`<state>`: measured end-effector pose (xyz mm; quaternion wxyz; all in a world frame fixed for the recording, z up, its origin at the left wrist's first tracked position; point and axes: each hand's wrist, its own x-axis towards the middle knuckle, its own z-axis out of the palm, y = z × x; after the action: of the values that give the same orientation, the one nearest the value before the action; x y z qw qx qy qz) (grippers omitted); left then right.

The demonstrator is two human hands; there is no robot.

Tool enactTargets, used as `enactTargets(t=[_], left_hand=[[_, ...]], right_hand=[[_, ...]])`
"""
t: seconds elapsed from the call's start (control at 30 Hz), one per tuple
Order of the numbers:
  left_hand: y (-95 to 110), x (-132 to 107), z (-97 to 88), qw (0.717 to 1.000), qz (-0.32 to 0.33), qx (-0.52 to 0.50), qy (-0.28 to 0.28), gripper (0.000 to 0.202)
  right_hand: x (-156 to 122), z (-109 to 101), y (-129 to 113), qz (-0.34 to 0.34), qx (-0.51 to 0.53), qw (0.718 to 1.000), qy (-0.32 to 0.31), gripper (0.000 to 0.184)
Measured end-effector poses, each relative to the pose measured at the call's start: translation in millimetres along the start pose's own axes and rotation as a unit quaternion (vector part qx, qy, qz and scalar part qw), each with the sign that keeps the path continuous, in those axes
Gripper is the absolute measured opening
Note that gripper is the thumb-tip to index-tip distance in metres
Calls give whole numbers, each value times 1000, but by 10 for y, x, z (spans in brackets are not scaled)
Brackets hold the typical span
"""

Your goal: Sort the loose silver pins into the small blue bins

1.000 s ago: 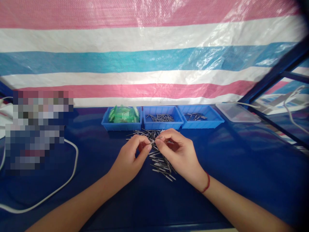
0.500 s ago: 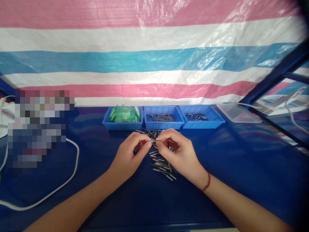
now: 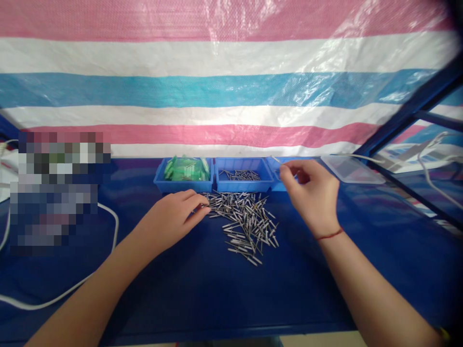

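A loose pile of silver pop rivets (image 3: 249, 219) lies on the blue table. At its left edge, my left hand (image 3: 177, 214) has thumb and fingers pinched together on a rivet, of which only a small bit shows. Over the right blue bin (image 3: 277, 180) is my right hand (image 3: 313, 193), its thumb and index finger closed. A thin pale piece, which looks like the end of a rivet (image 3: 275, 158), sticks out past those fingertips. My right hand hides most of that bin's inside. More rivets lie in the middle blue bin (image 3: 244, 185).
The left blue bin (image 3: 183, 186) holds green plastic packets (image 3: 186, 169). A clear plastic lid (image 3: 352, 169) lies at the back right. A white cable (image 3: 116, 224) loops across the left side by a blurred-out area. A striped sheet (image 3: 217, 91) hangs behind; a blue frame bar (image 3: 394, 123) slants at right.
My hands have come apart from above the pile. My right hand has moved right and away to the right bin; my left has shifted slightly left, uncovering more rivets.
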<state>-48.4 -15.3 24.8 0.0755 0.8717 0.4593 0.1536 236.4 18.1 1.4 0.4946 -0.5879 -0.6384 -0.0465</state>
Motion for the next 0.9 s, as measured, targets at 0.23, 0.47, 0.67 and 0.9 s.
enactTargets(t=[0.23,0.47,0.67,0.9], left_hand=[[-151,-111,-194,997,-66,20,-43,23],[-431,-215,-285,977,-159,15,-142,27],[-515,-117,-155,991,-99,30,-87,35],[-453,2,112,992,-56,24,-108,24]], right_hand=[[137,127,491,-31,-162,986,-1,23],[-9,152,146,-92,-83,992,-17,20],[-142,143,-135,-154,1,986,-68,15],[-252,152,-292,-201,47,969,-135,13]])
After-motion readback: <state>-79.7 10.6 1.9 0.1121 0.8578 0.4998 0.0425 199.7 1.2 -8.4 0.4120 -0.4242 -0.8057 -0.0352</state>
